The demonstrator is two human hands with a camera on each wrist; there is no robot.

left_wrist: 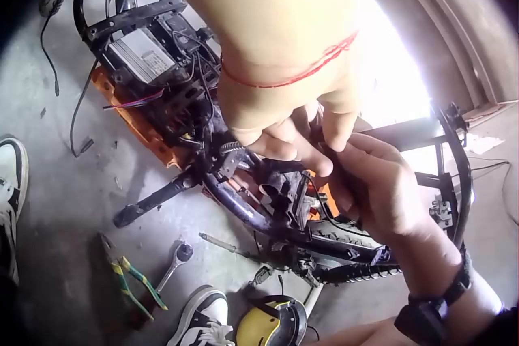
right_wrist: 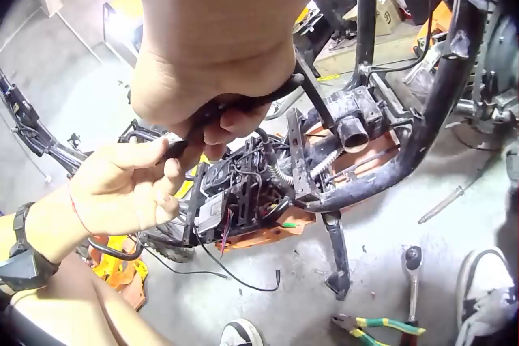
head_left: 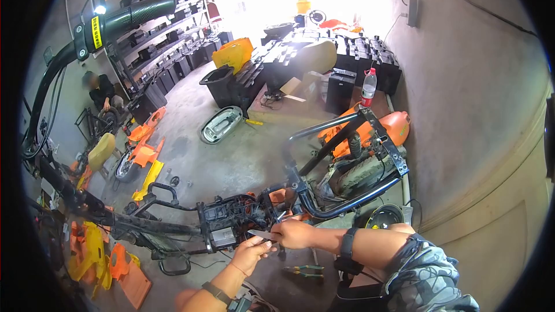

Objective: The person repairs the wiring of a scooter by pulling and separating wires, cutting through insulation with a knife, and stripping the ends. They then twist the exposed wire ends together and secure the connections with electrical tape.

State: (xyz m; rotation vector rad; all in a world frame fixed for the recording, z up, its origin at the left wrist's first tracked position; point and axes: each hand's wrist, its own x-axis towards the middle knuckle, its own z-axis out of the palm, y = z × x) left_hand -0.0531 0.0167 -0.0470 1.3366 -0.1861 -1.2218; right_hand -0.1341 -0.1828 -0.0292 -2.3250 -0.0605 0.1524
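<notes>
My right hand (head_left: 293,234) grips a knife (head_left: 261,234) whose flat grey blade points left toward the other hand. In the right wrist view, the dark end of its handle (right_wrist: 285,89) sticks out beyond the palm. My left hand (head_left: 248,254) meets the blade side, thumb and fingers pinching a small dark piece (right_wrist: 172,151); I cannot tell what it is. Both hands are close together over the near side of a stripped scooter frame (head_left: 167,223). Below them on the frame sit a silver box (left_wrist: 144,55) and exposed wiring (right_wrist: 235,180).
Green-handled pliers (head_left: 305,271) and a ratchet wrench (left_wrist: 174,265) lie on the floor near my shoes. Orange panels (head_left: 132,283) and yellow panels (head_left: 89,254) lie left. A handlebar (head_left: 133,14) rises upper left. Behind are black cases (head_left: 341,89), a bottle (head_left: 369,88) and a seated person (head_left: 103,93).
</notes>
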